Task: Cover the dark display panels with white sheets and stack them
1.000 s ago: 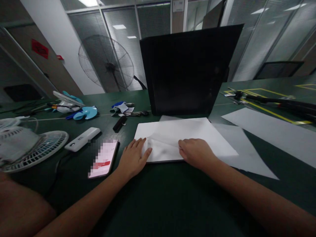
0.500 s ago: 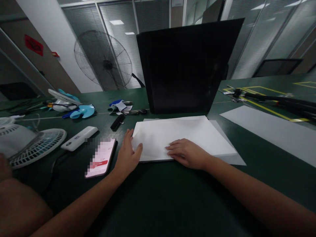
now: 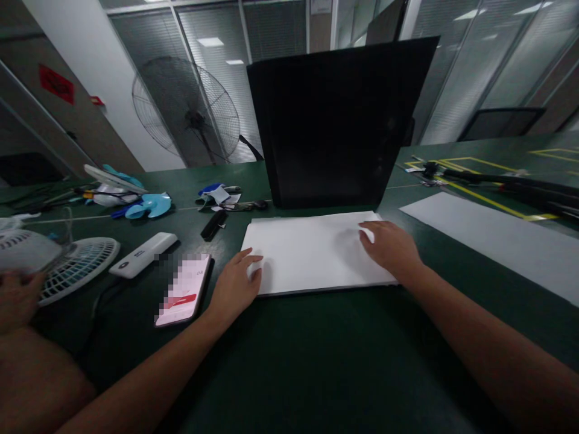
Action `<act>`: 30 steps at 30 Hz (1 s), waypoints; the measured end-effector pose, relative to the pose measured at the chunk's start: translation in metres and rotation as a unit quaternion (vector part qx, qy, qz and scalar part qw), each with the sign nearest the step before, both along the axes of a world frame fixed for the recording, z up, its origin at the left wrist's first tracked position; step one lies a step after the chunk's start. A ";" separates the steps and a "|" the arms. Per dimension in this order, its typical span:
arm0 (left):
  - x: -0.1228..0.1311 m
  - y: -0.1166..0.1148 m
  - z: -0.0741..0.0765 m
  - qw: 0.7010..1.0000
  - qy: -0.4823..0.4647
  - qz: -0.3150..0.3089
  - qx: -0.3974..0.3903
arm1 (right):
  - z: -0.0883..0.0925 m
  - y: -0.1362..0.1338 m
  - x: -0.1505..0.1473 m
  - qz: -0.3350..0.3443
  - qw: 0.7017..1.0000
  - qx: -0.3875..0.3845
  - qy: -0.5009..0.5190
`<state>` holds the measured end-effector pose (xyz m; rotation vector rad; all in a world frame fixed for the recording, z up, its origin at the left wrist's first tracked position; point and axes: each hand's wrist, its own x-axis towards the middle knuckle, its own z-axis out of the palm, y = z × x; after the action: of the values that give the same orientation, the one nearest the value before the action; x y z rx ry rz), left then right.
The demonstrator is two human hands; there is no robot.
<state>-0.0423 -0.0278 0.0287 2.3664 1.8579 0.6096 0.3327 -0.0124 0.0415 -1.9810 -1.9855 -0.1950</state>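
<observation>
A pad of blank white paper (image 3: 312, 256) with a thin dark edge beneath lies on the dark green table. My left hand (image 3: 237, 280) rests at its left end, thumb and fingers apart, its fingertips over the paper. At the pad's right end, my right hand (image 3: 389, 250) is spread, with its thumb and fingers over the page and its palm covering the right edge. Neither hand grips anything that I can see. Left of my left hand lies a phone (image 3: 185, 292) with a lit pink screen.
A large black panel (image 3: 339, 126) stands upright behind the pad. On the right lies a white sheet (image 3: 488, 241). Leftward are a white power bank (image 3: 145, 254), a small black object (image 3: 213, 225) and white fan parts (image 3: 79, 265), with another person's hand (image 3: 18, 298) beside them.
My right hand has moved from the pad's front edge to its right end. The loose sheet sticking out under the pad no longer shows. My left hand's fingers have curled inward over the paper.
</observation>
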 end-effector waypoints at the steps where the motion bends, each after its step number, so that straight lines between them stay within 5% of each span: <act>1: 0.000 0.000 0.000 1.000 0.004 0.003 0.001 | -0.001 0.004 0.017 -0.050 0.999 -0.011 -0.011; 5: -0.001 -0.001 0.000 0.999 0.037 -0.001 -0.004 | -0.012 0.014 0.067 -0.091 0.994 -0.058 -0.010; 11: 0.003 -0.005 0.003 0.996 0.093 -0.008 -0.013 | -0.023 0.024 0.099 -0.076 0.996 -0.046 -0.005; 16: 0.005 -0.008 0.007 0.992 0.122 -0.010 -0.017 | -0.023 0.014 0.149 -0.198 0.980 -0.002 -0.010; 19: 0.003 -0.009 0.007 0.992 0.126 -0.009 -0.008 | -0.028 0.008 0.173 -0.288 0.956 -0.049 0.028; 24: 0.002 -0.009 0.006 0.992 0.122 -0.005 -0.015 | -0.027 0.006 0.177 -0.327 0.939 -0.088 0.064; 30: 0.002 -0.009 0.008 0.992 0.125 -0.012 -0.026 | -0.003 -0.001 0.149 -0.346 0.936 -0.051 0.047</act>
<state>-0.0402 -0.0369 0.0363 2.5265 1.9059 0.2667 0.4818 -0.0134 0.0386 -2.6267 -1.1833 -0.1533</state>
